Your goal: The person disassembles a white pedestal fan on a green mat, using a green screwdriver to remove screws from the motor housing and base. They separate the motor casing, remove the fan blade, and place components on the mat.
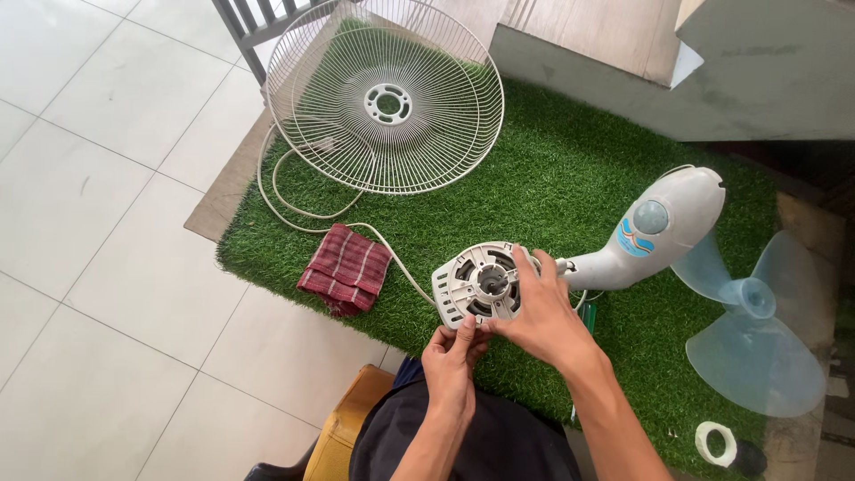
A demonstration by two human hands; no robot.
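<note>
Dark trousers and a yellow stool edge fill the bottom of the view, and just beyond them both hands work on the fan motor housing, which rests on the near edge of the green turf mat. Left hand pinches the housing's lower rim between thumb and fingertips. Right hand lies over its right side, fingers curled round the casing toward the central shaft. By the look of it the motor is being steadied or turned for dismantling, which calls for a firm hold on the rim.

Outward lie a red checked cloth, the white power cord, a wire guard, the fan neck, the pale blue blade and a white ring.

Whatever the right palm covers is hidden; any screws are too small to make out.
</note>
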